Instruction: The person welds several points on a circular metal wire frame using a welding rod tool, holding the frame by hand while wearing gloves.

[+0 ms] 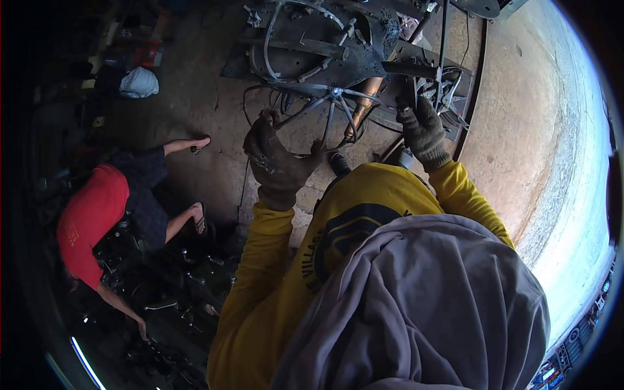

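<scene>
My left hand (279, 158), in a dark, dirty work glove, is closed around the near rim of a round metal frame. Thin spokes of this spoked metal frame (335, 93) meet at a small hub, just beyond my fingers. My right hand (424, 133), gloved too, is to the right of the frame with its fingers curled. A narrow grey metal piece (416, 94) sticks up from those fingers; its kind is unclear. Above it, a dark flat bar (411, 69) juts out from the work table. Behind the spokes slants a copper-coloured cylinder (368, 94).
A dark metal work table (370, 39) stands ahead, with a larger metal ring (268, 40) on it. Metal scraps (452, 97) lie at its right. Cables run below. Leftward, a person in a red shirt (94, 208) bends over dark metal parts (188, 273).
</scene>
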The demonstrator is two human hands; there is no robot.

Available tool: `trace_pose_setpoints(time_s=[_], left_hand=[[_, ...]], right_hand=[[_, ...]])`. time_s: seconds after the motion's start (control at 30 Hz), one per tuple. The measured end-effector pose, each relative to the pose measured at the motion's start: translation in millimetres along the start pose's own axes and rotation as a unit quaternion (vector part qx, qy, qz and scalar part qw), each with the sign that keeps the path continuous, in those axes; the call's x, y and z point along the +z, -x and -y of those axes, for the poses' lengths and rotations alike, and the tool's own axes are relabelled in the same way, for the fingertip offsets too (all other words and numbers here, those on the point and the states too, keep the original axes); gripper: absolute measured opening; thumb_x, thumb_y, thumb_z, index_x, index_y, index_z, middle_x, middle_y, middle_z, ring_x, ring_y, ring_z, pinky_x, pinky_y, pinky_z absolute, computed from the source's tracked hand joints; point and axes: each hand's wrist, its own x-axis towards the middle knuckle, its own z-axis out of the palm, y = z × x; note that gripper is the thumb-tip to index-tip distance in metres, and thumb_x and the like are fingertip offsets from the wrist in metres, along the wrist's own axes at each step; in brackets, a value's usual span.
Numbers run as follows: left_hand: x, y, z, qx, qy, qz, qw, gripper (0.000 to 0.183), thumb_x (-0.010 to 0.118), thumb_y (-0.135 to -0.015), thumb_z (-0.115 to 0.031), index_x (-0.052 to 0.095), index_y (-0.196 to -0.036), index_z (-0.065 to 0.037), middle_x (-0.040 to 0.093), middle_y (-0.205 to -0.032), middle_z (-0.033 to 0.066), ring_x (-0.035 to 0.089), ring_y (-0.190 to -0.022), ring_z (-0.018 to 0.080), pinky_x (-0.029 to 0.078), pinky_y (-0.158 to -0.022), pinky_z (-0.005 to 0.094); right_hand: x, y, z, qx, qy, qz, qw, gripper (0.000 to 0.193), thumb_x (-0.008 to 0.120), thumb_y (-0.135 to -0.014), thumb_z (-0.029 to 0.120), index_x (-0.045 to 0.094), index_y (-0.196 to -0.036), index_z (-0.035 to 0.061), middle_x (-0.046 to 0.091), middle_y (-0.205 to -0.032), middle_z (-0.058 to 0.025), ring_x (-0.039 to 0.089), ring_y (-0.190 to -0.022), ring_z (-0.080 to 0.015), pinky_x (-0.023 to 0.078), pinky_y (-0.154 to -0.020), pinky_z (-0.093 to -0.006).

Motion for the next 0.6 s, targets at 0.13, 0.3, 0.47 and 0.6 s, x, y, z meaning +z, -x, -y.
trace_pose_setpoints(time_s=[0.13,0.3,0.47,0.6], left_hand=[[2,-8,-5,-0.007,0.078,-0.017,0.997,0.108,0.082,-0.069,-0.044,0.029,-0.146,0.011,0.052,-0.124,0.022,0.055,-0.109,0.0337,0.046,-0.095,0.0451],[3,-20,-10,-0.037,0.238,-0.008,0.971,0.112,0.083,-0.069,-0.044,0.026,-0.149,0.011,0.048,-0.132,0.0248,0.055,-0.119,0.0347,0.045,-0.103,0.0451],[-2,-33,-7,-0.016,0.099,0.011,0.995,0.115,0.084,-0.071,-0.053,0.026,-0.149,0.009,0.046,-0.138,0.0251,0.057,-0.119,0.0357,0.048,-0.101,0.0449],[7,-25,-8,-0.082,0.215,0.018,0.973,0.115,0.085,-0.07,-0.05,0.026,-0.149,0.009,0.046,-0.139,0.025,0.057,-0.119,0.0354,0.048,-0.101,0.044]], right_hand=[[-2,-10,21,-0.071,-0.139,0.073,0.985,0.038,0.072,-0.094,0.025,0.06,-0.121,0.0021,0.067,-0.104,-0.0033,0.061,-0.096,-0.012,0.05,-0.086,-0.0275],[-10,-16,56,-0.088,-0.086,0.15,0.981,0.039,0.072,-0.094,0.029,0.061,-0.12,0.0013,0.068,-0.101,-0.0052,0.062,-0.092,-0.0119,0.051,-0.082,-0.029],[-20,-35,85,-0.101,-0.019,0.176,0.979,0.034,0.068,-0.097,0.028,0.063,-0.112,-0.0014,0.07,-0.093,-0.0076,0.064,-0.089,-0.0121,0.052,-0.077,-0.0305],[-18,-42,100,-0.083,0.013,0.163,0.983,0.028,0.068,-0.096,0.027,0.065,-0.104,0.0008,0.07,-0.089,-0.0097,0.069,-0.081,-0.0204,0.054,-0.075,-0.0333]])
